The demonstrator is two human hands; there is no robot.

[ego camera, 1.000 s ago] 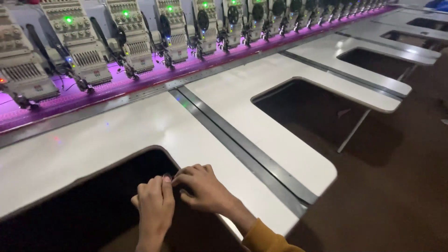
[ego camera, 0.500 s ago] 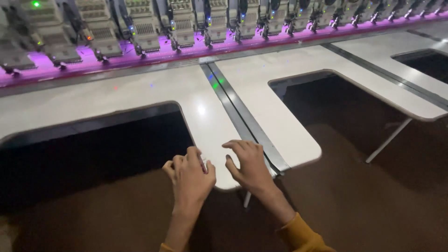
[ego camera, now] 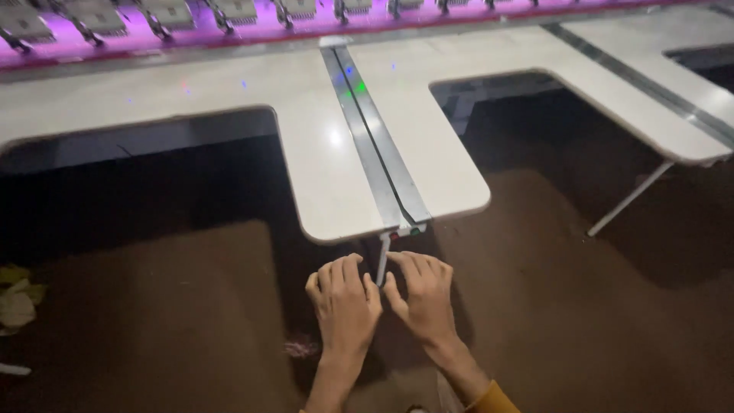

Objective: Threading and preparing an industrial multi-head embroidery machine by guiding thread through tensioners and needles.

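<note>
Both hands are out in front of the near end of the white table panel [ego camera: 336, 199], below its rounded edge and not touching it. The left hand [ego camera: 344, 302] is palm down, fingers straight and held close together, holding nothing. The right hand [ego camera: 423, 298] lies just beside it, also palm down with fingers loosely together, index finger pointing up toward the table's tip; empty too. Between the two hands runs a thin pale support leg [ego camera: 381, 260], dropping from under the panel's end; the thumbs sit right beside it, but whether either one touches it I cannot tell. A grey metal rail [ego camera: 375, 145] runs lengthwise down the panel, ending in a small bracket with coloured spots just above the hands. A mustard-yellow sleeve [ego camera: 489, 399] shows at the right wrist. Dark cut-outs lie on either side of the panel. Along the far edge, a row of embroidery machine heads [ego camera: 164, 11] sits under purple light. Yellowish scraps [ego camera: 15, 294] lie on the brown floor at far left.
</note>
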